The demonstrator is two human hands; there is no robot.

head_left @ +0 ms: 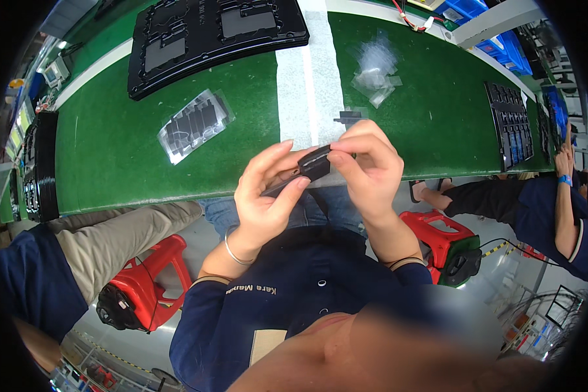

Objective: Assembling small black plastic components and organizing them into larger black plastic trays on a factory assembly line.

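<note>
Just over the near edge of the green table, my left hand (260,189) is closed round a small black plastic part (315,166), which it holds tilted. The fingertips of my right hand (375,171) pinch the upper right edge of the same part. Whether a thin piece lies between those fingertips is too small to tell. Beyond my right hand, a little black strip (350,117) lies on the table. To the left is a clear film sheet (196,126) bearing several black adhesive pieces. Crumpled clear film pieces (376,72) lie farther off on the right.
Black moulded trays (219,59) are stacked at the far left, beside a white cloth-like strip (294,85). More trays (41,170) stand at the left end. A filled black tray (511,127) lies right. Red stools (151,281) and seated co-workers flank me.
</note>
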